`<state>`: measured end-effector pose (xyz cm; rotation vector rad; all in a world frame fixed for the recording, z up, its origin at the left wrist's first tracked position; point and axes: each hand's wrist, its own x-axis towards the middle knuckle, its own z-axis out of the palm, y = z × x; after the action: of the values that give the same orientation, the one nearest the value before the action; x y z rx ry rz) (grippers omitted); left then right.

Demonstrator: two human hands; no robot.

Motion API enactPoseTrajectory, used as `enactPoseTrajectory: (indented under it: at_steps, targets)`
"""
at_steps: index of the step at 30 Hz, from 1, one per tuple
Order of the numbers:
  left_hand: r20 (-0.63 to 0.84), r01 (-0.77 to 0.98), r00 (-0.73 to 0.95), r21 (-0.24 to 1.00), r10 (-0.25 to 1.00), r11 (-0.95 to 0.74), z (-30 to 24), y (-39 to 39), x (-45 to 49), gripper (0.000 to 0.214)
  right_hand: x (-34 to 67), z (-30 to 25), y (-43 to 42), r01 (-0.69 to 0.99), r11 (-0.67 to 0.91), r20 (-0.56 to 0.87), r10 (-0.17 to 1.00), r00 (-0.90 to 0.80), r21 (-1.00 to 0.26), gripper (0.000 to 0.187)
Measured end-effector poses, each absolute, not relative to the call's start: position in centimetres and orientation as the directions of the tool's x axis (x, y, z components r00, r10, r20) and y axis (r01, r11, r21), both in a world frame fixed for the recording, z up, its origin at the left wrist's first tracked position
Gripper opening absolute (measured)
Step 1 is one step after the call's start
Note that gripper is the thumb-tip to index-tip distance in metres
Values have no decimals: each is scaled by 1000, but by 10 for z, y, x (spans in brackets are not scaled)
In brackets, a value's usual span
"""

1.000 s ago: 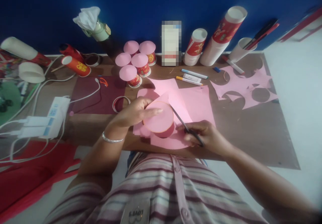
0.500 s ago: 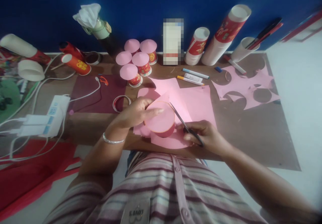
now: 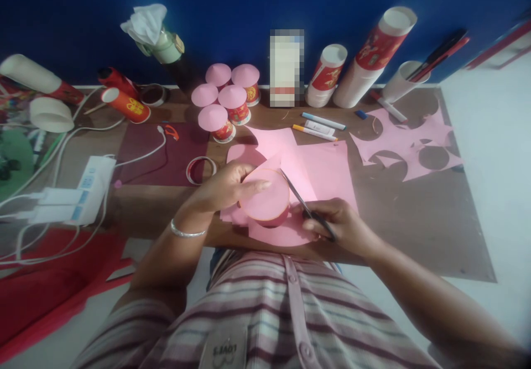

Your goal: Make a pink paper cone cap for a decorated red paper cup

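Left hand [image 3: 228, 186]: thumb pressed on top of a pink disc [image 3: 269, 200], other fingers behind or under it, so clamped on the paper. Right hand [image 3: 338, 219]: closed round the handles of black-handled scissors [image 3: 298, 196], blades lying along the disc's upper right edge; can't tell if blades are apart or together. Disc is held in front of the torso, over loose pink sheets [image 3: 327, 164] on the counter [image 3: 415, 219].

Progress, judged from layout: disc has an orange outline round most of its edge; lower and right rim look trimmed, pointed flap at the top looks uncut, so cutting seems partway. Five red cups with pink cone tops [image 3: 233, 98] stand grouped beyond, apparently finished. Pink offcut [image 3: 394, 136] with round holes lies to the right. Cup stacks [image 3: 326, 76] at the back have no cones, and plain pink paper remains.

Further out: markers [image 3: 315, 132] beyond the sheets, tape roll [image 3: 188, 172] near the left hand, power strip [image 3: 95, 186] far left.

Writing: shirt patch [image 3: 224, 347] shows inverted letters, roughly "LOVE" plus a character, not certain. Gold marks on cups, marker labels, blue power-strip print: unreadable. Upright panel [image 3: 286, 70] at the back is pixelated.
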<state>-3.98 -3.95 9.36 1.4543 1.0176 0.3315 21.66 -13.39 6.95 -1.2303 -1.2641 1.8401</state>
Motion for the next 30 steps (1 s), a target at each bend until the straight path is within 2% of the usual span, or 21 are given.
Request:
enactPoseTrajectory:
  at_steps: [8,17,30]
  targets:
    - [-374,326,592,921,714,213,102,-38,-34,32,217,69,-133,70,-324,-323,856,-403,-944,39]
    - [-382,312,610,921,694,232,98,-37,-34,33,218,69,-135,120,-272,-297,859,-417,-955,35]
    - [-404,334,610,911,682,241,98,-37,-34,33,220,68,-136,86,-271,-281,860,-426,-959,44]
